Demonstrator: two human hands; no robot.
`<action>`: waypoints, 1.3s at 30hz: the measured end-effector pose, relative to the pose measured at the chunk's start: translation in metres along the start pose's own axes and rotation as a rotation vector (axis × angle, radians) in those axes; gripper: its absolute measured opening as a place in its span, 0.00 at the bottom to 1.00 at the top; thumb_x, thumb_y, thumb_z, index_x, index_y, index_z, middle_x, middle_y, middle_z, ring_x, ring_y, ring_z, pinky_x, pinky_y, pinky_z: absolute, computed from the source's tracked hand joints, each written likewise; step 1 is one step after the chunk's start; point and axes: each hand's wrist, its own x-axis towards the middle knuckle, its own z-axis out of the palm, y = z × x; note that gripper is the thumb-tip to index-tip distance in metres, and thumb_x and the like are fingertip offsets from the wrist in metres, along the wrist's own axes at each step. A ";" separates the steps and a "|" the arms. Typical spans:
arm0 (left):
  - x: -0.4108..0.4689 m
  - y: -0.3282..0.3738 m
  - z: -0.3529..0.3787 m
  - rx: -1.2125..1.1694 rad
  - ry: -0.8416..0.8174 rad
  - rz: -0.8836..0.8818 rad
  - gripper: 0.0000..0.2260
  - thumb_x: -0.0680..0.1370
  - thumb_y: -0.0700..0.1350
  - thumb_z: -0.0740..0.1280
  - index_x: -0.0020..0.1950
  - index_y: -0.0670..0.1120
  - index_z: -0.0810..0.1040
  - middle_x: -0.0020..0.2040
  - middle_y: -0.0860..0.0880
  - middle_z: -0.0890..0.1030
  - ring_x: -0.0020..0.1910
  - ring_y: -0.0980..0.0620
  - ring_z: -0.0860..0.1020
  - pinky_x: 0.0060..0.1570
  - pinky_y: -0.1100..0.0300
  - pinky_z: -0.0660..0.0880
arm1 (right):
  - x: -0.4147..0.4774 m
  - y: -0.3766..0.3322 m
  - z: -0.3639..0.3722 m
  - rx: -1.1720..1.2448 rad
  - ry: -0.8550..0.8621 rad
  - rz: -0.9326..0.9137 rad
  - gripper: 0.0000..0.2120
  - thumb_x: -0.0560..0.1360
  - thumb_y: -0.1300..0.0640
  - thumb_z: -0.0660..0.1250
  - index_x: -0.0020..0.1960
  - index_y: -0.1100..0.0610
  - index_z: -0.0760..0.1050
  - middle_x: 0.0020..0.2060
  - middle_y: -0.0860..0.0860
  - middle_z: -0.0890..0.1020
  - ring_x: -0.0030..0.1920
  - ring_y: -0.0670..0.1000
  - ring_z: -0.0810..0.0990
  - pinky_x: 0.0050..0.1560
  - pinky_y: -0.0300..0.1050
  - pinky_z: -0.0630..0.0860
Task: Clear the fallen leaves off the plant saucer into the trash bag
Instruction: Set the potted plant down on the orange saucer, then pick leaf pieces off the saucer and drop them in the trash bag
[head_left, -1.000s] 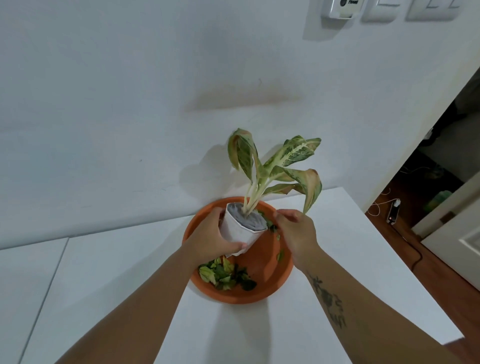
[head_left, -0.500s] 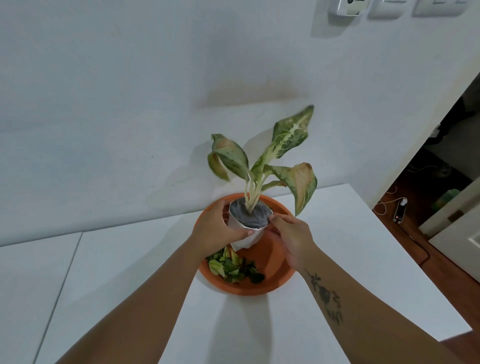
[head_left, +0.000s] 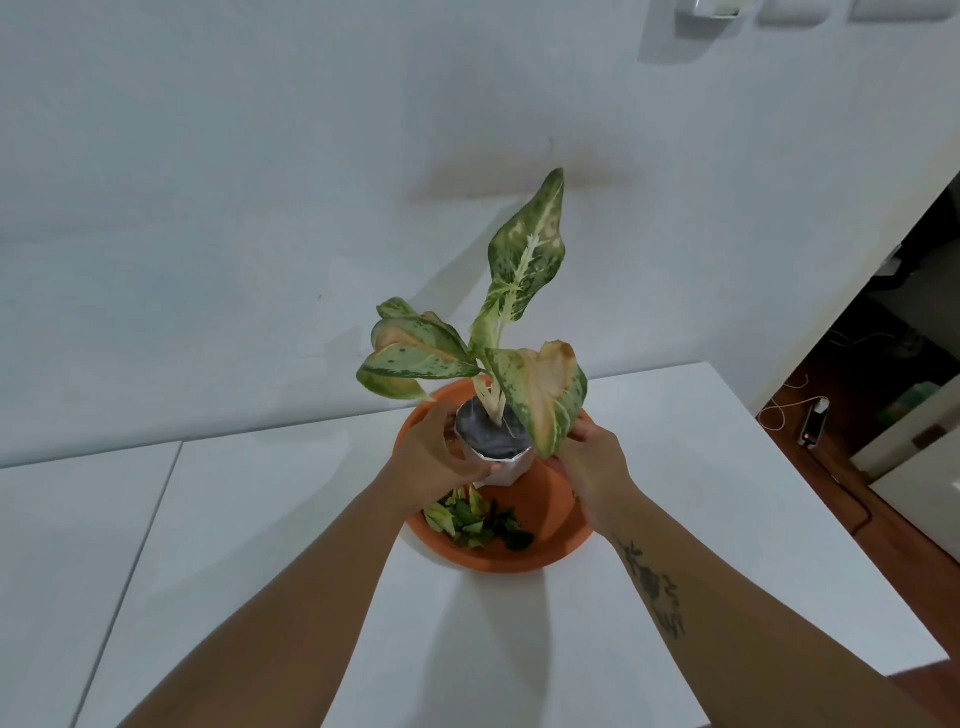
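Note:
An orange plant saucer (head_left: 550, 540) sits on the white table against the wall. A heap of fallen green and yellow leaves (head_left: 475, 522) lies in its near left part. A small white pot (head_left: 511, 467) with a variegated plant (head_left: 524, 270) is held above the saucer's middle. My left hand (head_left: 436, 457) grips the pot's left side. My right hand (head_left: 592, 462) holds its right side, partly behind a drooping yellowed leaf. No trash bag is in view.
The white table (head_left: 701, 493) ends at the right, with a wooden floor, a cable and a small device (head_left: 813, 428) below. A seam (head_left: 124, 566) divides the tabletop at the left. Wall switches (head_left: 717, 10) sit high on the wall.
The pot has come up from a leftward tilt to upright and risen in the saucer. My right hand has closed onto its right side.

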 end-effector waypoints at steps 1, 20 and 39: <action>-0.002 0.001 -0.002 0.005 0.002 0.002 0.37 0.64 0.50 0.81 0.70 0.57 0.69 0.62 0.58 0.80 0.60 0.58 0.78 0.59 0.56 0.77 | 0.002 0.001 -0.001 -0.003 -0.009 0.007 0.09 0.67 0.57 0.75 0.47 0.54 0.85 0.46 0.55 0.86 0.52 0.57 0.84 0.57 0.56 0.81; -0.031 -0.001 0.024 0.866 -0.172 -0.246 0.28 0.72 0.56 0.72 0.70 0.51 0.72 0.71 0.48 0.66 0.68 0.43 0.66 0.67 0.50 0.67 | 0.060 0.013 -0.024 -1.433 -0.521 -0.497 0.24 0.76 0.52 0.62 0.72 0.54 0.67 0.70 0.55 0.68 0.69 0.59 0.66 0.69 0.56 0.67; -0.035 0.031 0.023 0.728 -0.264 -0.266 0.21 0.73 0.40 0.72 0.65 0.46 0.76 0.63 0.45 0.73 0.62 0.45 0.74 0.58 0.61 0.70 | -0.008 0.032 -0.002 -1.234 -0.696 -0.498 0.25 0.71 0.45 0.70 0.65 0.51 0.73 0.62 0.53 0.70 0.62 0.55 0.69 0.62 0.47 0.71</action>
